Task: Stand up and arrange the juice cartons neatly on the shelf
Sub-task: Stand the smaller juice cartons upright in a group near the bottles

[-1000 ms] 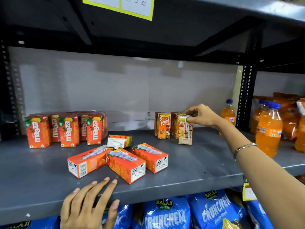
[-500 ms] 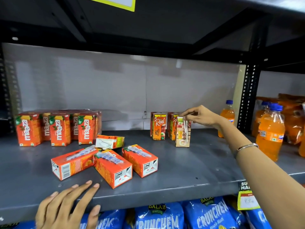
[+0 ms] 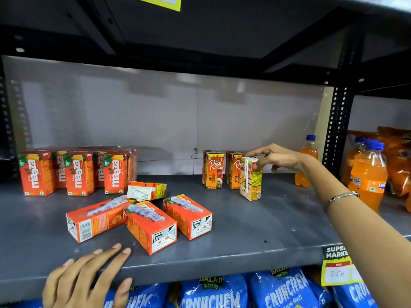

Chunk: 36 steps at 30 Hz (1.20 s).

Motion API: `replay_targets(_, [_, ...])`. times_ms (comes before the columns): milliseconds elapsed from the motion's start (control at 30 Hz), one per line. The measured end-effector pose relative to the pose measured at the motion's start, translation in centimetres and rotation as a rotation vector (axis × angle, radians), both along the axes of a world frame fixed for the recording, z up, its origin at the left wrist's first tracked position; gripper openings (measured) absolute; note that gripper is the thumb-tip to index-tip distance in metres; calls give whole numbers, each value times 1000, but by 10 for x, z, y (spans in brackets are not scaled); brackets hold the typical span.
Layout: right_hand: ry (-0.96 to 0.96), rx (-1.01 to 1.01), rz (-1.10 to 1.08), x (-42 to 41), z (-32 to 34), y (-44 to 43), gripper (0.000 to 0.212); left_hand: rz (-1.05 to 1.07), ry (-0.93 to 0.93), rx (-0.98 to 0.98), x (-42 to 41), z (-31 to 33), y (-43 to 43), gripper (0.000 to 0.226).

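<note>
Blue snack bags (image 3: 282, 292) and yellow label (image 3: 160, 2), both edge-cropped.

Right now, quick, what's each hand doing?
Left hand: open, flat on the shelf edge, holding nothing.
Right hand: closed on the upright apple carton.

Looks like a small grocery shop: metal shelf (image 3: 244, 236) stocked with juice cartons (image 3: 213, 170), soda bottles (image 3: 368, 174), handwritten price tag (image 3: 337, 266).
</note>
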State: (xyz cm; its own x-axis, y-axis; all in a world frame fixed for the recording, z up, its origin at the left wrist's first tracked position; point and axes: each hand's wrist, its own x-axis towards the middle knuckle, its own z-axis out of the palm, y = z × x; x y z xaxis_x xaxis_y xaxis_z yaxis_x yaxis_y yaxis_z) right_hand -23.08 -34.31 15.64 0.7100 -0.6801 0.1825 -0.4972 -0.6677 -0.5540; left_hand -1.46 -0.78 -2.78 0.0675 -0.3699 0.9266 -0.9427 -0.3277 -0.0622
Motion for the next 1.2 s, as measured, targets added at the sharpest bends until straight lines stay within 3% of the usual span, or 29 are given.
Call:
replay_targets(200, [25,-294,-157,5,-7,1,55,-26,44,19,1,-1,0,38])
replay_targets(367, [-53,-108,-13,3,-6,2,43,-28,61,65,2,-1,-1,43])
replay_targets(533, [-124,-144,-9,0,-8,2,39,-29,105,86,0,-3,0,61])
replay_targets(833, [-158,-97,-42,-6,-12,-1,44,-15,-17,-62,3,-10,-6,35])
replay_targets(900, [-123,-210,-92,-2,-9,10,56,-8,-23,-85,4,-13,-6,34])
replay_targets(967, [-278,-394,-155,16,-4,38,63,-10,-31,-113,5,-14,-8,34])
replay_targets(1033, [-463,-509,-46,50,-1,82,58,-10,-41,-144,5,-14,-10,33])
replay_targets(1067, [-462,-495,83,70,-1,104,54,-12,-42,-158,5,-14,-10,32])
replay_targets(1133, [-266,-390,345,110,-10,146,52,-16,-43,-171,5,-14,-10,32])
replay_targets(1200, [10,-381,460,142,-21,168,58,-24,-40,-166,3,-14,-9,32])
